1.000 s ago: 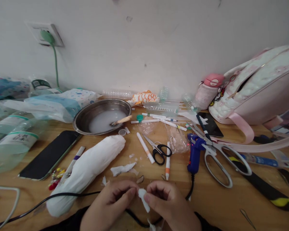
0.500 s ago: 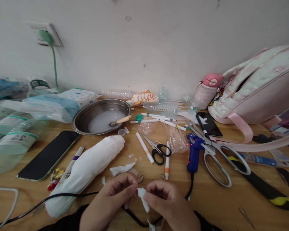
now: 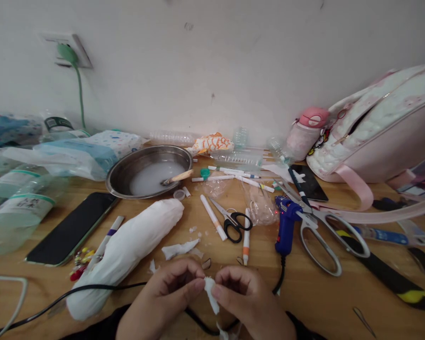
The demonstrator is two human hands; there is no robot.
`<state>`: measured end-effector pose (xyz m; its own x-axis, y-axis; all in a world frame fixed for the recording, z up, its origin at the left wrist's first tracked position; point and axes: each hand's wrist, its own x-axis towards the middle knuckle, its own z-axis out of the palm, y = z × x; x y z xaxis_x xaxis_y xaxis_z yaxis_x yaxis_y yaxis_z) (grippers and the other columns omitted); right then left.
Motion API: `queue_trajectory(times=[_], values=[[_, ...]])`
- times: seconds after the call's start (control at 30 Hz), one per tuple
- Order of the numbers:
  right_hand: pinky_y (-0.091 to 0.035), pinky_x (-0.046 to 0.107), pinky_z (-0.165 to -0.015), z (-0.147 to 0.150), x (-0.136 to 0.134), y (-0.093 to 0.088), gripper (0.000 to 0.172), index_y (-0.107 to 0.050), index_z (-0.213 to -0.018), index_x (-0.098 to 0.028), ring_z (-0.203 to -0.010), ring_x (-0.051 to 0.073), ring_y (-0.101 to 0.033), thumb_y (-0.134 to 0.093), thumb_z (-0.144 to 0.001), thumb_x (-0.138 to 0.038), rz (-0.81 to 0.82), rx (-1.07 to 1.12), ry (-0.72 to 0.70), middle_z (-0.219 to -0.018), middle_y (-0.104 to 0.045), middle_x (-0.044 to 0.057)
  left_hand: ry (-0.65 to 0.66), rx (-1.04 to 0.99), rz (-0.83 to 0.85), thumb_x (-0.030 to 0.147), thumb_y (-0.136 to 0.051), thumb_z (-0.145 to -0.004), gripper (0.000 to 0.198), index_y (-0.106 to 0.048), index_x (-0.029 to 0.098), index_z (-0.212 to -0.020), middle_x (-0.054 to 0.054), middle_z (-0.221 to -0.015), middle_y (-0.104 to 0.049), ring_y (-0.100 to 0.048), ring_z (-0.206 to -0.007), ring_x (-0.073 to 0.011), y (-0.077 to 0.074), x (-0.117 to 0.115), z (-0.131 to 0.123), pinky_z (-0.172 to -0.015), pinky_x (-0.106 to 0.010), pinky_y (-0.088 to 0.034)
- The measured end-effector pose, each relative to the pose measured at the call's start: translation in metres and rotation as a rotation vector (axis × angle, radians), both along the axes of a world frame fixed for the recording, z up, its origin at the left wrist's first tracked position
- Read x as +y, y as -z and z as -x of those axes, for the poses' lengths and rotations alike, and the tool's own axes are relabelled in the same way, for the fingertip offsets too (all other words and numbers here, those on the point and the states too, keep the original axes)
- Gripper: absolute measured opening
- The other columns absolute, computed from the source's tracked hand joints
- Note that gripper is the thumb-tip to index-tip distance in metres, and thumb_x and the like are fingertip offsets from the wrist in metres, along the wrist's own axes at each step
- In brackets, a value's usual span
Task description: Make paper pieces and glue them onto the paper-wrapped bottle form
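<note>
Between my two hands is a small strip of white paper (image 3: 211,295), thin and crumpled. My left hand (image 3: 166,295) pinches its upper end with thumb and fingertips. On the other side my right hand (image 3: 250,297) grips the strip's edge, thumb in front and fingers curled behind. A long white paper-wrapped form (image 3: 127,255) lies on the table left of my hands, a black cord across its lower end. Just beyond my fingers rest a torn white scrap (image 3: 180,249) and several tiny bits. Small black-handled scissors (image 3: 233,222) lie farther back among white markers (image 3: 212,217).
A metal bowl (image 3: 115,182) of cloudy liquid holds a brush. Right are a blue glue gun (image 3: 285,226), large shears (image 3: 318,241) and a backpack (image 3: 378,137). A phone (image 3: 74,229) and plastic bottles (image 3: 21,212) lie left. An orange-and-white fish model (image 3: 214,143) sits by the wall.
My left fingertips have shifted slightly right, closer to my right hand along the paper strip. The other things stay where they were.
</note>
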<state>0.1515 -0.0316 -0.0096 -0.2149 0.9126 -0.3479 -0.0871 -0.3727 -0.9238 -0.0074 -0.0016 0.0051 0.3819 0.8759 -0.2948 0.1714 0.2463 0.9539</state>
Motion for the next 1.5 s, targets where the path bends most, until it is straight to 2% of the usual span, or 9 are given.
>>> queue_trajectory(times=[0.23,0.4,0.5,0.6,0.87,0.97,1.1,1.2,1.5], values=[[-0.025,0.020,-0.044,-0.0009,0.0010,-0.0018,0.023,-0.054,-0.062,-0.013,-0.048,0.006,-0.034,-0.060,-0.068,-0.035,0.010,-0.043,-0.017,-0.052,-0.043,-0.004,-0.017,0.029,0.104,0.033,-0.066,-0.059,0.019,-0.060,0.016,-0.054,0.004,-0.051,-0.049,-0.040,-0.052,-0.0116,-0.0031,0.0040,-0.0027,-0.051,-0.021,-0.031],[-0.026,0.019,-0.044,-0.0004,-0.0003,-0.0023,0.028,-0.055,-0.062,-0.013,-0.047,0.006,-0.037,-0.063,-0.065,-0.040,0.032,-0.008,-0.024,-0.052,-0.045,-0.004,-0.017,-0.094,0.300,0.034,-0.067,-0.061,0.022,-0.060,0.014,-0.055,0.007,-0.043,-0.045,-0.029,-0.042,-0.0063,-0.0003,0.0026,-0.0010,-0.043,-0.019,-0.020],[-0.026,0.019,-0.043,0.0011,-0.0017,-0.0015,0.033,-0.055,-0.061,-0.013,-0.046,0.005,-0.036,-0.066,-0.060,-0.044,0.069,0.068,-0.005,-0.050,-0.045,-0.004,-0.010,-0.169,0.371,0.034,-0.067,-0.061,0.023,-0.061,0.013,-0.053,0.004,-0.046,-0.051,-0.032,-0.043,-0.0066,-0.0017,0.0029,-0.0008,-0.043,-0.019,-0.022],[-0.024,0.019,-0.041,0.0020,-0.0023,-0.0005,0.036,-0.054,-0.059,-0.014,-0.043,0.005,-0.034,-0.067,-0.057,-0.047,0.080,0.121,0.004,-0.047,-0.044,-0.005,-0.031,-0.212,0.402,0.037,-0.064,-0.063,0.026,-0.061,0.013,-0.054,0.005,-0.044,-0.048,-0.032,-0.043,-0.0066,-0.0020,0.0045,-0.0014,-0.043,-0.019,-0.022],[-0.026,0.019,-0.044,-0.0003,-0.0004,0.0007,0.036,-0.055,-0.060,-0.013,-0.047,0.005,-0.036,-0.067,-0.059,-0.048,0.070,0.099,0.026,-0.051,-0.045,-0.004,-0.031,-0.105,0.154,0.044,-0.064,-0.063,0.031,-0.057,0.016,-0.055,0.007,-0.047,-0.044,-0.033,-0.043,-0.0071,0.0020,0.0069,-0.0003,-0.043,-0.018,-0.027],[-0.025,0.020,-0.044,0.0001,0.0001,0.0016,0.035,-0.054,-0.060,-0.013,-0.047,0.006,-0.034,-0.066,-0.061,-0.046,0.067,0.085,0.033,-0.051,-0.044,-0.004,-0.053,-0.099,0.059,0.041,-0.067,-0.061,0.026,-0.056,0.017,-0.058,0.006,-0.051,-0.045,-0.037,-0.048,-0.0088,-0.0005,0.0038,0.0012,-0.045,-0.018,-0.031],[-0.024,0.020,-0.045,0.0010,0.0005,0.0018,0.032,-0.053,-0.060,-0.013,-0.048,0.006,-0.035,-0.065,-0.063,-0.043,0.043,0.091,0.038,-0.053,-0.046,-0.004,-0.051,-0.041,-0.074,0.031,-0.063,-0.068,0.015,-0.059,0.019,-0.061,0.003,-0.061,-0.052,-0.046,-0.060,-0.0126,-0.0028,-0.0009,0.0048,-0.056,-0.020,-0.037],[-0.024,0.020,-0.045,0.0006,0.0008,0.0002,0.033,-0.053,-0.060,-0.013,-0.048,0.006,-0.034,-0.064,-0.063,-0.044,0.042,0.074,0.039,-0.052,-0.044,-0.004,-0.001,-0.011,-0.073,0.025,-0.061,-0.071,0.007,-0.062,0.020,-0.066,0.002,-0.065,-0.055,-0.048,-0.062,-0.0137,-0.0033,-0.0016,0.0056,-0.059,-0.021,-0.038],[-0.023,0.020,-0.045,0.0001,0.0003,-0.0015,0.033,-0.053,-0.060,-0.014,-0.048,0.006,-0.034,-0.064,-0.064,-0.045,0.041,0.083,0.016,-0.052,-0.043,-0.005,-0.071,-0.093,0.067,0.029,-0.068,-0.062,0.012,-0.061,0.019,-0.060,0.006,-0.055,-0.049,-0.039,-0.051,-0.0099,-0.0020,-0.0003,-0.0009,-0.049,-0.019,-0.033]])
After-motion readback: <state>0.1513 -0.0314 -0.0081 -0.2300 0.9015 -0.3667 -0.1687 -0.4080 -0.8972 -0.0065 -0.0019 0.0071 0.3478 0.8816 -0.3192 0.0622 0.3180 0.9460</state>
